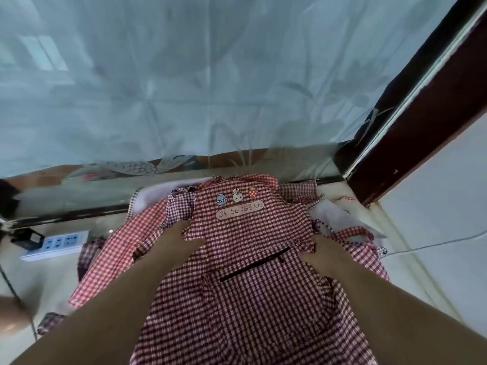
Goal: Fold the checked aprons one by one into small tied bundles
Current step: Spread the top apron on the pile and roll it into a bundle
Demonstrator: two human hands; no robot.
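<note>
The main risk is that the dark-red checked apron (250,299) lies directly on a heap of other aprons, a brighter red checked apron (118,248) showing just to its left. A fold made now could catch a strap or edge from the layer below and bundle two together. The near part hangs toward the viewer, so a fold could also run crooked and leave the ties buried inside. The apron is spread face up in the middle of the scene, its cartoon patch (238,206) at the far end and its zip pocket (255,264) between the hands; whether a desk or the floor lies beneath, I cannot tell. Both arms reach forward from the near edge and converge on the bib's waist. The left hand (181,241) takes the left edge in a closed grip, thumb on top and fingers curled into the cloth. The right hand (325,255) mirrors it on the right edge, thumb over the fabric and fingertips hidden under it, which I read as a pinch.
</note>
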